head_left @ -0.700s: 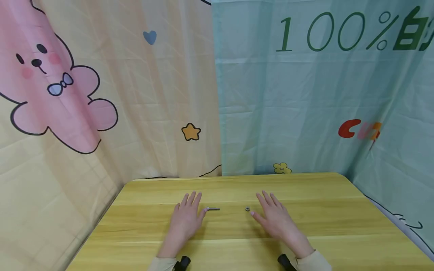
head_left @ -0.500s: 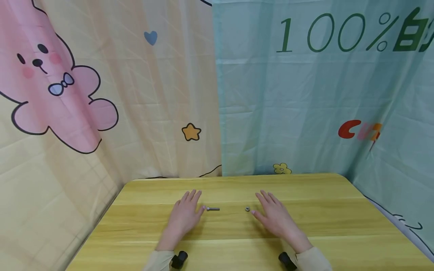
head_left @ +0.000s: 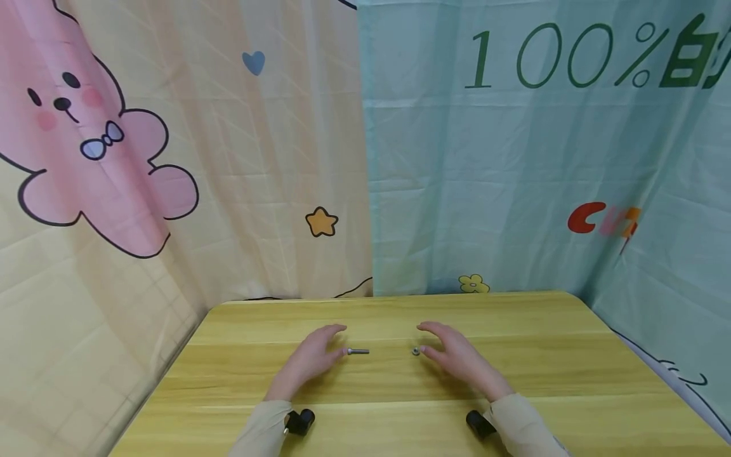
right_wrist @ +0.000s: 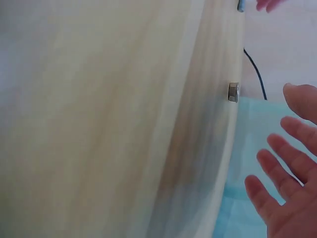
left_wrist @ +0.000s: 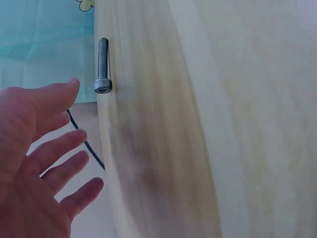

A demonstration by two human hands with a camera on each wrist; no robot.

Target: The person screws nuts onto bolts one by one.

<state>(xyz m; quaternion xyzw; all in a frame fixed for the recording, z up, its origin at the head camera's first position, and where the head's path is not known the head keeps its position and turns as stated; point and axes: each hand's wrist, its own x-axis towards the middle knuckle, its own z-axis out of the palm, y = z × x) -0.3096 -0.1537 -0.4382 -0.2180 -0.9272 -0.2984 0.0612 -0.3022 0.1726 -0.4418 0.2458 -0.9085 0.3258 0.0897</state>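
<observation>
A silver socket head bolt [head_left: 358, 351] lies on its side on the wooden table, its head toward my left hand [head_left: 311, 357]. That hand hovers with fingers relaxed and holds nothing; its thumb tip comes right at the bolt's head in the head view. In the left wrist view the bolt [left_wrist: 102, 67] shows its threaded shank and hex socket. To the right lies a small metal nut [head_left: 415, 351], close by the thumb of my right hand [head_left: 457, 357]. The right hand's fingers [right_wrist: 282, 173] are spread and loosely bent, with nothing in them; the nut [right_wrist: 234, 92] sits apart from them.
The wooden table [head_left: 388, 425] has rounded far corners. Printed curtains [head_left: 274, 158] hang right behind and at both sides of it. A black wrist camera [head_left: 299, 421] is strapped at the left sleeve, another camera [head_left: 480, 424] at the right.
Both hands have turned from palm-down to thumb-side-up, their fingertips swinging inward toward each other. The bolt and the nut have stayed in place on the table.
</observation>
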